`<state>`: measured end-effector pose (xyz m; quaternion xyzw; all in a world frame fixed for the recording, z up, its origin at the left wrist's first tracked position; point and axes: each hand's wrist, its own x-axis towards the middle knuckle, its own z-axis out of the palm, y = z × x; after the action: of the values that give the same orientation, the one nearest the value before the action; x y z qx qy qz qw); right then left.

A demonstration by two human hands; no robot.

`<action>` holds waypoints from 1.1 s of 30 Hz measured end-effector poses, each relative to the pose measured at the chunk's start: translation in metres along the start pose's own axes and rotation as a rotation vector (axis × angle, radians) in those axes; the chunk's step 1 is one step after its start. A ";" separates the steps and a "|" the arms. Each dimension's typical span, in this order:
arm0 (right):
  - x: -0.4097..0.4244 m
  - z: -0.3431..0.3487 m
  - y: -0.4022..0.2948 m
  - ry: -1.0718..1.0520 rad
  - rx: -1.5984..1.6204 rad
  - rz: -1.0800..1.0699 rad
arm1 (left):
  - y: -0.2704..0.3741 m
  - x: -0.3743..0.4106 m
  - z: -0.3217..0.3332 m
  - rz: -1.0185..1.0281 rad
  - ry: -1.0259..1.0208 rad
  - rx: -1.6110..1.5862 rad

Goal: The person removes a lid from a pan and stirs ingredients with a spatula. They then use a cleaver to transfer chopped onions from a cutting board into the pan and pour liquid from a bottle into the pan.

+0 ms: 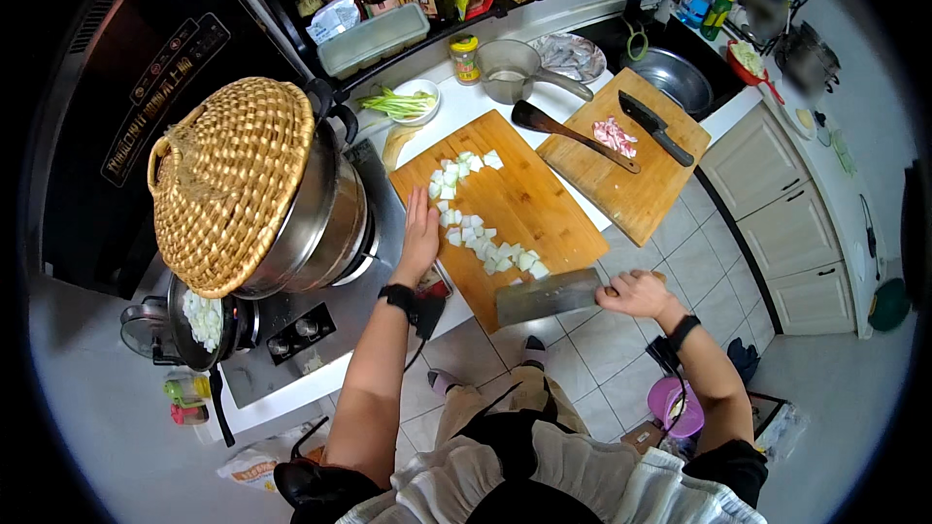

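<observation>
A bamboo cutting board (pixel 520 215) lies before me, its near end jutting past the counter's front edge. Diced white vegetable pieces (pixel 477 241) are strewn along its left half, down to the near end. My left hand (pixel 419 236) rests flat at the board's left edge, fingers extended, beside the pieces. In my right hand (pixel 633 292) is the handle of a cleaver. The broad cleaver blade (pixel 546 297) lies across the board's near end, close to the lowest pieces.
At left, a pot with a woven lid (pixel 233 182) stands on the stove (pixel 313 371), near a pan (pixel 196 349) of white pieces. Right, a second board (pixel 648 189) bears chopped meat (pixel 614 137), a knife (pixel 655 127) and a wooden spatula (pixel 575 137). A sink (pixel 721 87) lies beyond.
</observation>
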<state>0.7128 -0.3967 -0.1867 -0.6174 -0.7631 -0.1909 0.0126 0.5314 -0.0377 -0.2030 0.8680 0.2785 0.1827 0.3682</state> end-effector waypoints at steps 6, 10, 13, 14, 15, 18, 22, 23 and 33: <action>0.062 0.029 0.059 0.052 0.455 0.246 | -0.009 0.021 0.008 -0.149 0.057 -0.086; 0.101 0.020 0.099 0.142 0.800 0.455 | -0.018 0.028 0.011 -0.159 0.031 -0.115; 0.150 0.018 0.130 0.119 0.677 0.400 | -0.026 0.054 0.021 -0.116 0.012 -0.054; 0.164 0.026 0.137 -0.023 0.619 0.445 | -0.032 0.061 0.027 -0.132 0.041 -0.050; 0.172 0.039 0.146 -0.052 0.548 0.424 | -0.036 0.070 0.033 -0.136 0.022 -0.026; 0.190 0.067 0.164 -0.192 0.380 0.390 | -0.040 0.084 0.045 -0.105 0.004 0.066; 0.183 0.084 0.164 -0.157 0.521 0.254 | -0.029 0.071 0.061 0.034 0.161 -0.006; 0.178 0.085 0.161 -0.176 0.537 0.216 | -0.025 0.065 0.060 -0.011 0.123 -0.059; 0.101 0.030 0.111 -0.136 0.769 0.409 | -0.008 0.003 0.064 -0.018 0.170 -0.218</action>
<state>0.8002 -0.2746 -0.1582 -0.7173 -0.6398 0.1544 0.2287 0.5646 -0.0658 -0.2506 0.8016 0.2949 0.2815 0.4373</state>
